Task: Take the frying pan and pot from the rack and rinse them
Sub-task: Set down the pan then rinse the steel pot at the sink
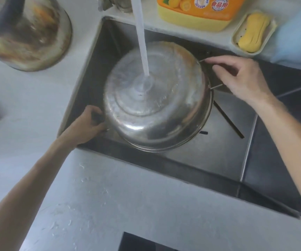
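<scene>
The steel pot (155, 96) is being held upside down over the sink (209, 156), tilted a little toward the near edge, and the water stream (142, 42) is landing near the middle of its upturned base and spreading outward. The left hand (88, 124) is gripping the pot's dark near-left handle, fingers curled round it. The right hand (240, 78) is pinching the thin wire handle (216, 75) on the far-right side, thumb and fingers closing on the wire. So both hands are clamped on the pot, one at each side, and it is hanging clear of the sink floor.

To do this rinse well, the person is probably best off rotating the pot slowly between the two handles so the stream is sweeping the whole base and the browned patch near the far rim, then turning it upright to flush the inside. The wire handle is thin and wet, so a firm pinch is mattering here.

Chopsticks (227, 120) are lying on the sink floor beneath. A second, scorched metal vessel (31, 33) is sitting on the counter (146, 205) to the left; whether it is the frying pan I cannot tell. Behind the sink, an orange detergent bottle (200, 11) and a soap dish (253, 33) with yellow soap are standing.
</scene>
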{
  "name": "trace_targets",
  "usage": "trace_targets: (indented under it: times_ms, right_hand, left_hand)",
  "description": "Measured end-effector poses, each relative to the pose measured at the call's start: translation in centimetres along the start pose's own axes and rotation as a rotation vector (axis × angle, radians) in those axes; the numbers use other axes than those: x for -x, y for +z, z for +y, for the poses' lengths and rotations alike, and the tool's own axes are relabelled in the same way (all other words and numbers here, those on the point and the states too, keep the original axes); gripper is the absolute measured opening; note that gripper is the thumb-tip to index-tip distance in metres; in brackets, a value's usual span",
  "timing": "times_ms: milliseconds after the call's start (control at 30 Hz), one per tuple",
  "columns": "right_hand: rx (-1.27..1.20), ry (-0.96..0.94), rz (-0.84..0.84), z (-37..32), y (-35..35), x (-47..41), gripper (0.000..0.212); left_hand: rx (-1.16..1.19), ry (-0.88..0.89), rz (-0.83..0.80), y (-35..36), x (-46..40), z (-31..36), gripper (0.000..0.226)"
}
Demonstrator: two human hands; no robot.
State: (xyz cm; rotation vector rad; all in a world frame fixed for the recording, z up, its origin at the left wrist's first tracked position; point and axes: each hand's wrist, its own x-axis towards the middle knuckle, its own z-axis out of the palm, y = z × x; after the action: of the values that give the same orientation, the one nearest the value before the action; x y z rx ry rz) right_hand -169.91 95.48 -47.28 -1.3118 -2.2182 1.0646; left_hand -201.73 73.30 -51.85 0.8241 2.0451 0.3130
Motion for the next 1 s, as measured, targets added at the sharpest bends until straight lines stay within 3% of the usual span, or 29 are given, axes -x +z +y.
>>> trace_targets:
  times_ms: [100,200,267,333,400,433,500,600,700,900,1000]
  right_hand:
    - [-0.010,-0.071,0.061,0.1,0.0,0.7,0.037]
    - [-0.110,0.031,0.121,2.0,0.2,1.1,0.050]
    - [-0.174,0.131,0.112,3.5,0.4,1.6,0.043]
    - [-0.210,0.181,0.091,4.9,0.7,2.3,0.026]
    - [-0.250,0.215,0.085,5.8,1.0,3.4,0.018]
    - [-0.286,0.216,0.078,6.3,1.2,4.0,0.019]
    - [-0.335,0.224,0.085,7.6,2.1,5.1,0.027]
    - [-0.360,0.309,0.110,9.4,3.6,6.2,0.039]
    - [-0.262,0.309,0.107,10.5,4.4,6.4,0.064]
    - [-0.218,0.352,-0.070,11.8,3.5,6.7,0.068]
    - [-0.316,0.406,-0.104,11.7,3.8,7.2,0.052]
  left_hand:
    - [0.073,-0.059,0.170,-0.8,-0.2,0.4,0.073]
    - [0.047,-0.020,0.275,-0.1,0.1,1.1,0.058]
    - [0.058,0.037,0.350,0.3,0.4,1.6,0.058]
    - [0.079,0.129,0.362,0.3,0.6,2.0,0.058]
    - [0.061,0.253,0.333,0.1,0.6,2.3,0.035]
    - [0.044,0.309,0.328,0.2,0.5,2.3,0.027]
    - [-0.007,0.426,0.343,0.7,0.3,2.4,0.037]
    - [-0.109,0.456,0.354,1.2,-0.5,2.1,0.045]
    - [-0.206,0.442,0.296,1.2,-1.4,2.3,0.047]
    - [-0.109,0.417,-0.072,0.3,-4.0,1.1,0.066]
    - [-0.029,0.359,-0.247,0.4,-4.4,0.9,0.047]
